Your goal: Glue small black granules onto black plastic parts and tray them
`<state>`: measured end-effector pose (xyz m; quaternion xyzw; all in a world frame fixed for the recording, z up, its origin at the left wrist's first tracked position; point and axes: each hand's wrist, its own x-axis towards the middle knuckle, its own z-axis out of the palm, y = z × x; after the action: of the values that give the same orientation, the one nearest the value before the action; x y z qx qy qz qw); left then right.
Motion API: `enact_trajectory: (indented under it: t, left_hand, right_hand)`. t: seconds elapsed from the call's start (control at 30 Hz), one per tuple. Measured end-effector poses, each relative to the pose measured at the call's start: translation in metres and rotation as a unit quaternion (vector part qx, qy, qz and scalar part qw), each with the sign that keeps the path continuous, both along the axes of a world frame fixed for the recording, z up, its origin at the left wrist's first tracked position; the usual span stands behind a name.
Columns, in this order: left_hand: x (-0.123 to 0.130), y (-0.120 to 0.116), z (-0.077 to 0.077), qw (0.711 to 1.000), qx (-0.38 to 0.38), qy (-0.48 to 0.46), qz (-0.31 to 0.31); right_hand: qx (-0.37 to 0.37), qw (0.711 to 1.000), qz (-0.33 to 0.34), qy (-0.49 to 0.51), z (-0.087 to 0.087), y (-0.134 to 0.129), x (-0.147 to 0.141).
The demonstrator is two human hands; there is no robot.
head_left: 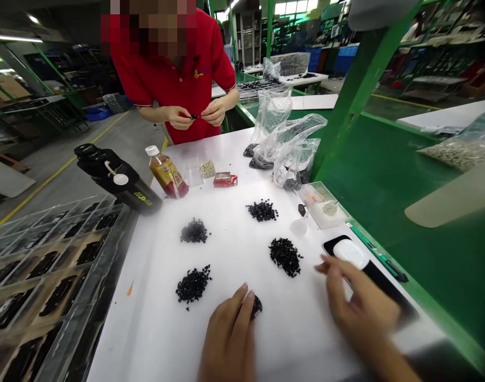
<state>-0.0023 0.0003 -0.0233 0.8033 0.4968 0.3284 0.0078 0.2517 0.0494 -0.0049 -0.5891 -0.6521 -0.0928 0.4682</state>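
My left hand (230, 337) rests low at the table's front middle, its fingers closed around a small dark rounded part (257, 306). Much of that part is hidden behind the fingers. To the right, my right hand (356, 300) is raised over the table, smeared by motion; whether anything is between its fingertips cannot be made out. Nearest to it are a pile of tiny black pieces (285, 257) and a black phone-like slab (389, 289) with a white rounded object (349, 252) on it. More black piles lie leftward: near (193, 285), middle (195, 231) and far (262, 210).
Across the white table (155, 318), a person in a red shirt (187, 79) handles a small black part. A black flask (115, 178), a drink bottle (167, 172), plastic bags (284, 140), a clear box (324, 204) and a green cutter (375, 250) line the edges. Partitioned trays (47, 270) stand left.
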Motion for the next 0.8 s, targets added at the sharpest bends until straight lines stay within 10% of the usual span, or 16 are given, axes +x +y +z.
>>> enact_trajectory:
  t: [0.07, 0.43, 0.8]
  left_hand:
    - [-0.001, 0.001, 0.003, 1.000, -0.010, 0.005, -0.011]
    - [-0.003, 0.010, 0.017, 0.993, 0.035, 0.083, -0.080]
    - [0.000, -0.026, -0.002, 0.993, -0.018, -0.028, 0.117]
  right_hand:
    - [-0.030, 0.996, 0.076, -0.020, -0.007, -0.011, -0.010]
    - [-0.006, 0.995, 0.035, -0.096, -0.003, 0.000, -0.010]
    - [-0.055, 0.997, -0.019, -0.042, -0.013, -0.007, -0.005]
